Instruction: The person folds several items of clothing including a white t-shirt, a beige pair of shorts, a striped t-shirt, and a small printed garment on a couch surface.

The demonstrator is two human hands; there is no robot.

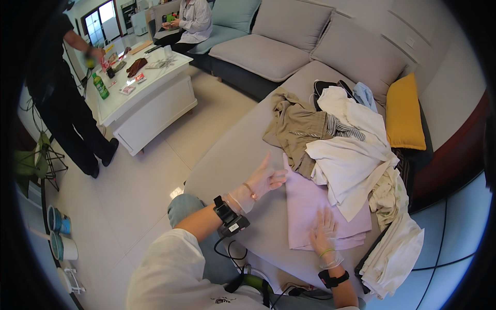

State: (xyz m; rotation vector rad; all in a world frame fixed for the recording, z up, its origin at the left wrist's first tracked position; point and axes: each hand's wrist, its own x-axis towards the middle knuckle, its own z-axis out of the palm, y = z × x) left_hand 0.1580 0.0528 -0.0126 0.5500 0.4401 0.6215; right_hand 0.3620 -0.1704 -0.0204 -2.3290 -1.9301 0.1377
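Observation:
A folded pink cloth garment lies flat on the grey sofa seat before me. My right hand, in a clear thin glove, rests palm down on its near part with fingers extended. At the garment's left edge, my left hand is also gloved, its index finger stretched out and nothing held. Whether its fingertips touch the pink cloth I cannot tell. White garments overlap the pink one at its far right. Khaki trousers or shorts with a drawstring lie crumpled beyond it.
A folded cream garment sits by the sofa's right edge. A yellow cushion leans at the back right. Across the floor stands a white coffee table with a green bottle. One person stands beside it; another sits on the sofa.

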